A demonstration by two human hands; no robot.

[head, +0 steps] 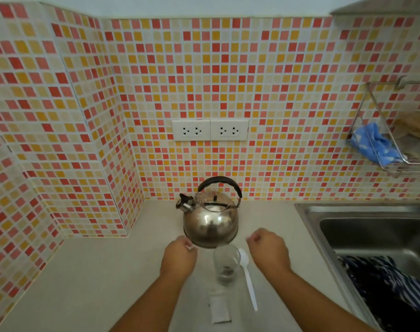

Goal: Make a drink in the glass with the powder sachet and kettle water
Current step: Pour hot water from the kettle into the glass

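Observation:
A steel kettle with a black handle stands on the beige counter by the tiled wall, spout to the left. In front of it is a clear glass with a little dark residue at its bottom. A white plastic spoon lies right of the glass. A pale powder sachet lies flat on the counter nearer to me. My left hand hovers left of the glass, fingers curled, holding nothing. My right hand hovers right of the glass and spoon, also curled and empty.
A steel sink fills the right side with a dark striped cloth in it. A wire rack with a blue cloth hangs on the wall at the right. Two double sockets sit above the kettle. A tiled wall corner juts out at the left.

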